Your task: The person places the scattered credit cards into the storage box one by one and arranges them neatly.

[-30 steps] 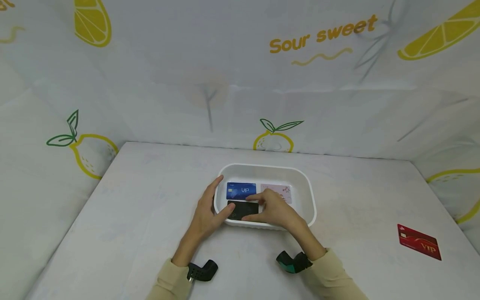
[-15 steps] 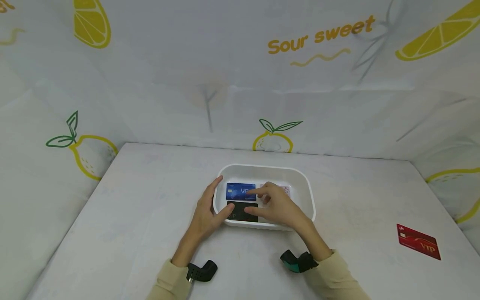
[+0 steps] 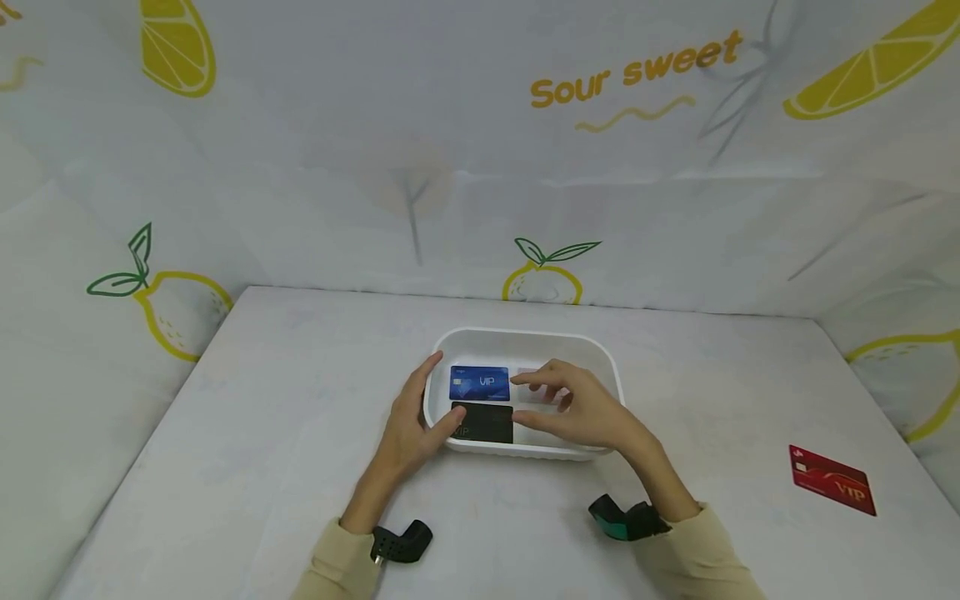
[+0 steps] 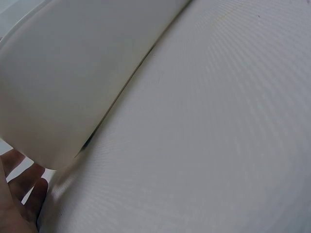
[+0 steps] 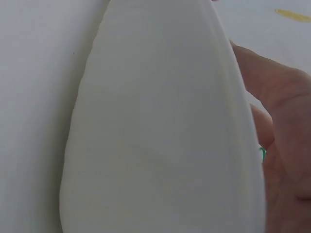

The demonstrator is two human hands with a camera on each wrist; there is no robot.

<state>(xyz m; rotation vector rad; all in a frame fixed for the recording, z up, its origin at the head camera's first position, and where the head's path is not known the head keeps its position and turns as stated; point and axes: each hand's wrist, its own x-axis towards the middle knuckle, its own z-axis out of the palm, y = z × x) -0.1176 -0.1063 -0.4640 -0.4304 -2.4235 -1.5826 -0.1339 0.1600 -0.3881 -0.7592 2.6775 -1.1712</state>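
Note:
A white plastic tray (image 3: 600,350) lies on the table in the head view. Inside it are a blue VIP card (image 3: 480,383), a black VIP card (image 3: 483,423) and a pale pink card (image 3: 527,386), partly covered by my right hand. My left hand (image 3: 408,429) holds the tray's left end, fingers outside and thumb over the rim by the black card. In the left wrist view its fingers (image 4: 26,182) reach the tray's outer wall. Over the right half of the tray hovers my right hand (image 3: 581,408), thumb and index finger apart with nothing between them.
On the table (image 3: 300,375), off to the right, lies a red VIP card (image 3: 832,480). Behind the table rises a white cloth backdrop (image 3: 337,167) with lemon prints, which also covers both sides.
My right hand has drawn back rightward from the black card, thumb and index finger spreading, and now covers more of the pink card. The left hand keeps its hold on the tray.

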